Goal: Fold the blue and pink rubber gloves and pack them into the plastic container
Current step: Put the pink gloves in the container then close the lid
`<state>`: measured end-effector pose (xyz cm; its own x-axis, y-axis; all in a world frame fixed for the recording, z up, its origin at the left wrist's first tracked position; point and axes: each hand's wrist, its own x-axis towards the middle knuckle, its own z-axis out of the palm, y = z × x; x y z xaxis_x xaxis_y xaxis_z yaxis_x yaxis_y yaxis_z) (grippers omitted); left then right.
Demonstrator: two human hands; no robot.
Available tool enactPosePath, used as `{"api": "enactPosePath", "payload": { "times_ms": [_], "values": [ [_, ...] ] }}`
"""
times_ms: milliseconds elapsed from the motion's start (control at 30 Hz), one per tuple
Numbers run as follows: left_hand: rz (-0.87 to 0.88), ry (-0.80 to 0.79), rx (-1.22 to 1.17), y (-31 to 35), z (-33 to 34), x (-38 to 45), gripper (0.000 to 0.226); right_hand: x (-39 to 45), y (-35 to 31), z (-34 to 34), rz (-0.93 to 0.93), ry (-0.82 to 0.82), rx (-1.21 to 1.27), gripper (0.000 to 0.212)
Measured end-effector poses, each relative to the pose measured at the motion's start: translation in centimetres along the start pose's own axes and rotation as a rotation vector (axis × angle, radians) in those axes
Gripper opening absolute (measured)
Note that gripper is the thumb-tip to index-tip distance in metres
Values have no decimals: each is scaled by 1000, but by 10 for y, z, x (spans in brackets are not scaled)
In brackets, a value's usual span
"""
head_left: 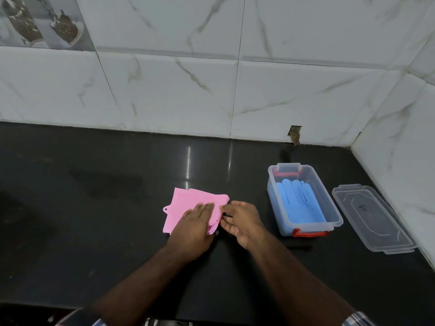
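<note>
A folded pink rubber glove [188,201] lies on the black countertop [106,208], with a small hanging tab at its left edge. My left hand [191,230] rests flat on the glove's near right part, fingers together. My right hand [240,222] is at the glove's right edge, its fingertips pinching that edge. The blue gloves [299,201] lie inside the clear plastic container [334,220], which stands open to the right and has red clips at both ends.
The container's clear lid [374,220] lies flat to the right of the container, close to the side wall. White marble-pattern tiled walls [211,90] close the counter at the back and right. The counter's front edge runs along the bottom left.
</note>
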<state>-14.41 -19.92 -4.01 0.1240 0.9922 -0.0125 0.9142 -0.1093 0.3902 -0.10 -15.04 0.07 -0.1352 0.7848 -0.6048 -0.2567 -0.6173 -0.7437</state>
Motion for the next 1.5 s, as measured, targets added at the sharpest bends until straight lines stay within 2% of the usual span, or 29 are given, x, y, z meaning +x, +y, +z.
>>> {"api": "enactPosePath", "payload": {
  "times_ms": [167,233,433,533,600,700,800,867,1000,1133,1233,1367,1500],
  "values": [
    [-18,184,-173,2,-24,1,42,0,-5,-4,-53,-51,32,26],
    [-16,207,-262,8,-46,3,36,-3,-10,-8,-100,-62,-4,29],
    [-263,152,-769,20,-103,19,24,-5,-34,-16,-313,-56,-320,63],
    [-372,54,-1219,23,-118,20,22,-11,-50,-19,-397,-136,-364,60],
    [-434,-60,-1464,25,-121,20,29,-15,-61,-24,-407,-204,-355,57],
    [-478,-229,-1667,26,-112,24,42,-19,-71,-35,-321,-338,-282,54],
    [-528,-292,-1738,31,-100,28,44,-20,-68,-45,-192,-497,-176,48],
    [-572,-300,-1738,34,-93,31,44,-19,-63,-50,-167,-517,-163,43],
    [-651,-300,-1680,35,-81,36,42,-12,-56,-55,-196,-345,-316,38],
    [-648,-273,-1592,36,-76,40,39,-9,-56,-56,-262,-157,-461,32],
    [-611,-279,-1517,36,-74,43,34,-14,-62,-54,-352,-72,-526,42],
    [-561,-283,-1517,37,-76,50,33,-18,-71,-56,-451,-50,-678,73],
    [-494,-326,-1534,50,-78,60,34,-17,-89,-70,-509,5,-695,76]
  ]
}}
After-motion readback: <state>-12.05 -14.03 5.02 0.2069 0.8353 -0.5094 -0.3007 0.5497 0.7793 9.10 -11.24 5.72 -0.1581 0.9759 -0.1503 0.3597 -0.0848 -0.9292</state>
